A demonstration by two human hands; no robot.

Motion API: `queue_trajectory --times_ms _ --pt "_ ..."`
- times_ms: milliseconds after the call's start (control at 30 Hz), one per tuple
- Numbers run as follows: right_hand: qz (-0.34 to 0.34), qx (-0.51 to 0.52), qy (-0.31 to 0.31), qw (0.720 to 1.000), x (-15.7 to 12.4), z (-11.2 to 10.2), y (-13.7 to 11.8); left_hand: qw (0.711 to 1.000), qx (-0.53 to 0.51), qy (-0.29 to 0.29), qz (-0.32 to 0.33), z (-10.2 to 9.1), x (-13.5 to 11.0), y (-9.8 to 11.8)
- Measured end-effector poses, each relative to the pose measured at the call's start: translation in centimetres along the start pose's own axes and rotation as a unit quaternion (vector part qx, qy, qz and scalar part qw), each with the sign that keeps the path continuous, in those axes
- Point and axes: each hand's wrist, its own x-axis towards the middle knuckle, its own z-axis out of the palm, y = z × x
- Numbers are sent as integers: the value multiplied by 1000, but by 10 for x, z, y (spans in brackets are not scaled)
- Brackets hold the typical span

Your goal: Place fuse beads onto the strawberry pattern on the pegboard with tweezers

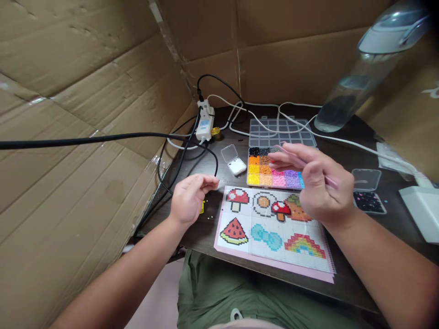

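My right hand is raised over the right part of the bead box, with pink tweezers held between thumb and fingers. Its fingers stretch toward the left. My left hand hovers left of the pattern sheet, fingers curled and pressed together; whatever they may hold is hidden. On the desk lies the pattern sheet under a clear pegboard, printed with mushrooms, a watermelon slice, a bow and a rainbow. A small red mushroom of beads appears on it. Behind stands the open bead box, sorted by colour.
A small open case of white beads and another with dark beads flank the box. Cables and a power strip lie at the back left. A tall water bottle stands back right. Cardboard walls enclose the desk.
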Motion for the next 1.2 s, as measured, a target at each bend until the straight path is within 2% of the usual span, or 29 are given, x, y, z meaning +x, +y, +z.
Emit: queue_trajectory --times_ms 133,267,367,433,500,633,800,967,1133,1200 --pt "37 -9 4 999 -1 3 -8 992 114 -43 37 -1 16 9" --pt "126 -6 9 992 0 10 -21 969 220 -15 114 6 46 21" --pt "181 9 -8 983 3 16 -31 959 225 -2 171 13 73 28" --pt "206 13 -25 978 5 18 -37 972 172 -3 157 18 90 30" --pt "226 18 -44 973 7 21 -42 986 126 -11 109 23 104 30" --pt "249 19 -72 966 5 29 -55 993 105 -11 51 30 124 24" --pt "235 -48 -95 966 -15 52 -73 986 144 -40 76 30 128 6" --pt "181 -106 -69 975 -48 82 -79 971 213 -89 61 24 118 -10" --pt "123 -113 -64 984 -68 104 -72 947 274 -159 58 27 108 -8" --pt "117 -124 -64 983 -72 110 -70 941 288 -167 59 29 105 -5"
